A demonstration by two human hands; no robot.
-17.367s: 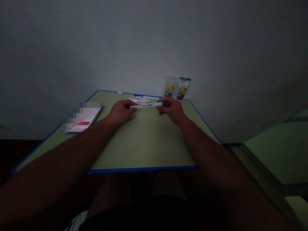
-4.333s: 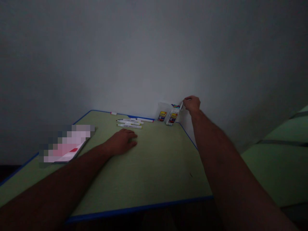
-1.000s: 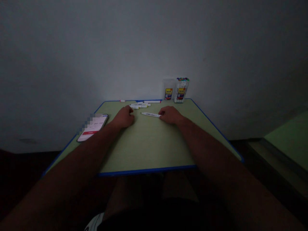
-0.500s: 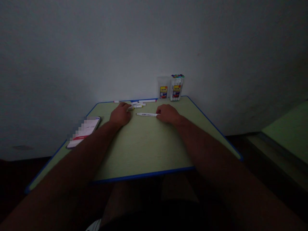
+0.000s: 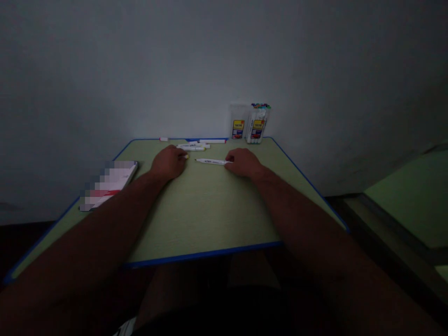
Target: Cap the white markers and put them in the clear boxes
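Note:
My right hand point(image 5: 242, 162) is closed around one end of a white marker point(image 5: 210, 162). The marker points left just above the tabletop, and its dark tip shows uncapped. To its left, my left hand point(image 5: 168, 162) rests on the table with curled fingers. From those fingers sticks out a yellow-ended marker piece point(image 5: 186, 157); whether it is a whole marker or only a cap is hidden. Right behind the left hand lie several white markers point(image 5: 193, 147), one with a yellow end. A pink-ended marker point(image 5: 213, 141) lies along the back edge.
The pale green table point(image 5: 210, 219) has a blue rim and stands against a grey wall. At the back stand a clear case point(image 5: 238, 123) and a case full of markers point(image 5: 258, 125). A phone point(image 5: 112, 184) lies left. A short white piece point(image 5: 164, 139) lies at the back left.
The view has shifted slightly. My left hand has drawn a little left, away from the markers behind it, with the yellow-ended piece in its fingers. My right hand keeps its hold on the marker.

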